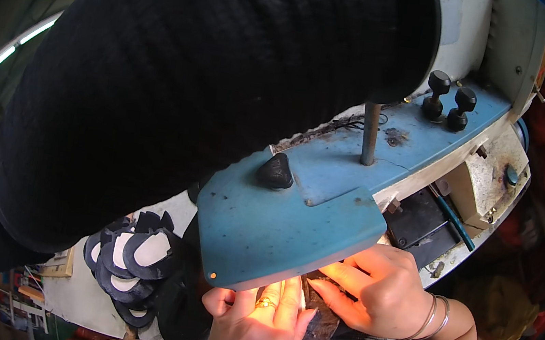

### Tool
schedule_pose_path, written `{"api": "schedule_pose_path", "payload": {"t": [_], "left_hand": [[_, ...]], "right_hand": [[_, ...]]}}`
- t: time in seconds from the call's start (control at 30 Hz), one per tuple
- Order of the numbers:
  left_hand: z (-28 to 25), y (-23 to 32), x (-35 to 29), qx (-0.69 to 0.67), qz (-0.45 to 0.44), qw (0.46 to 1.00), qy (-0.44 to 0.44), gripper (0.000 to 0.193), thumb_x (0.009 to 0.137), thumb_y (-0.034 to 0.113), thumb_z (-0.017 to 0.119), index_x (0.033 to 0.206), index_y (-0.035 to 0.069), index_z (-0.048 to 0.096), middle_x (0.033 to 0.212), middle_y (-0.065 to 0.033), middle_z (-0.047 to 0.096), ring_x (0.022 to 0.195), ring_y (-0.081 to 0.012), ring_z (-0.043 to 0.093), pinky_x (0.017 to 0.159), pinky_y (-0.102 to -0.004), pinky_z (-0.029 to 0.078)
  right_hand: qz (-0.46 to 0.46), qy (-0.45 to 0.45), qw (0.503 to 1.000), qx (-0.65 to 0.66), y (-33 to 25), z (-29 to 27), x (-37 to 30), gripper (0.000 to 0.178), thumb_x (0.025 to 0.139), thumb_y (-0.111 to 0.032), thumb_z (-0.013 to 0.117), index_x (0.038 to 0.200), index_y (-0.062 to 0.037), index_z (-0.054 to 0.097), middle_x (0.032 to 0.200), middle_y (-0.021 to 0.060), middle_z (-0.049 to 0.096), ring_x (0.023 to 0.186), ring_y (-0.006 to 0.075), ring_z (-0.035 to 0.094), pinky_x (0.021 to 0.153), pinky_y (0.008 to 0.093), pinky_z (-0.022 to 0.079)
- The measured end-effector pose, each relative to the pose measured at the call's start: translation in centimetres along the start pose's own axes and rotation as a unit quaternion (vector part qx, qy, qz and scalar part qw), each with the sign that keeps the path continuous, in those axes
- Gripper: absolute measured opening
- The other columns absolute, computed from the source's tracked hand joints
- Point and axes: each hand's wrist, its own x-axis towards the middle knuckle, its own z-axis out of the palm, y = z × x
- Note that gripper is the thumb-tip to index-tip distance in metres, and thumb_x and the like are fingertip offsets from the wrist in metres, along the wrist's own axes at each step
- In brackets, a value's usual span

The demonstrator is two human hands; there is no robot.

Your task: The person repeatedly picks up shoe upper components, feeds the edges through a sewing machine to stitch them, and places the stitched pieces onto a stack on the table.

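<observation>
Beneath the blue cover [284, 240] of an industrial machine, both my hands work close together in warm lamplight. My left hand [251, 332], with a ring, presses its fingers together around something I cannot make out; the cover hides their tips. From the right, my right hand [380, 291], with metal bangles, reaches in with bent fingers closed on something the cover hides. Between my hands shows a dark brown, worn plate-like surface [321, 331]. Right above the machine sits a huge roll of black material [193, 91], filling the upper left.
Black cut pieces with white patches [150, 249] are heaped on the pale tabletop [73, 295] at left. Two black knobs [437, 95] and a metal post [369, 134] stand on the cover's far part. A teal rod-shaped tool [455, 221] lies beside the machine's base.
</observation>
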Motion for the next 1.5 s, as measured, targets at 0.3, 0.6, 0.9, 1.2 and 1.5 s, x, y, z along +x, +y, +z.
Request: {"api": "schedule_pose_path", "payload": {"t": [0.3, 0.6, 0.9, 1.2, 1.5], "left_hand": [[-1.2, 0.6, 1.2, -0.099, -0.144, 0.981, -0.084, 0.041, 0.083, 0.025, 0.069, 0.119, 0.006, 0.065, 0.119, -0.0069, 0.064, 0.105, -0.0263, 0.053, 0.084, -0.0459, 0.029], [0.2, -1.3, -0.2, -0.078, -0.089, 0.993, 0.012, 0.041, 0.081, 0.026, 0.071, 0.117, 0.009, 0.066, 0.119, -0.0042, 0.065, 0.105, -0.0244, 0.053, 0.083, -0.0447, 0.027], [-0.3, -1.5, -1.3, 0.04, -0.027, 0.999, 0.025, 0.037, 0.082, 0.027, 0.073, 0.112, 0.005, 0.07, 0.113, -0.0049, 0.069, 0.102, -0.0243, 0.055, 0.084, -0.0474, 0.031], [-0.7, 0.1, -7.1, 0.053, -0.079, 0.994, 0.054, 0.046, 0.083, 0.032, 0.071, 0.122, 0.008, 0.067, 0.128, -0.0039, 0.063, 0.111, -0.024, 0.052, 0.09, -0.0403, 0.032], [-0.7, -0.1, -7.8, 0.017, -0.075, 0.994, 0.082, 0.044, 0.08, 0.029, 0.073, 0.117, 0.007, 0.068, 0.131, -0.0071, 0.061, 0.115, -0.0251, 0.049, 0.092, -0.0443, 0.028]], "right_hand": [[-0.006, -0.014, 1.0, -0.023, -0.3, -0.1, 0.1, 0.021, 0.075, -0.012, 0.075, 0.093, -0.0027, 0.069, 0.078, 0.0063, 0.053, 0.063, 0.0227, 0.061, 0.055, 0.0336, 0.05], [-0.042, -0.08, 0.995, -0.047, -1.2, 0.1, 0.6, 0.023, 0.076, -0.011, 0.073, 0.096, 0.0009, 0.068, 0.084, 0.0083, 0.059, 0.072, 0.0244, 0.061, 0.06, 0.0338, 0.051], [-0.05, -0.123, 0.99, -0.049, -1.9, 0.5, 0.9, 0.026, 0.082, -0.013, 0.068, 0.1, 0.0048, 0.064, 0.083, 0.0099, 0.057, 0.076, 0.0249, 0.061, 0.063, 0.0341, 0.05], [-0.108, -0.141, 0.984, -0.001, -5.0, 0.6, -0.3, 0.036, 0.075, -0.015, 0.079, 0.105, 0.0027, 0.069, 0.07, 0.0034, 0.046, 0.061, 0.0198, 0.054, 0.055, 0.0332, 0.045], [-0.025, -0.104, 0.994, 0.017, -6.1, 1.4, -1.4, 0.07, 0.07, -0.005, 0.078, 0.13, 0.0162, 0.047, 0.116, 0.0128, 0.07, 0.1, 0.0298, 0.059, 0.092, 0.0446, 0.043]]}}
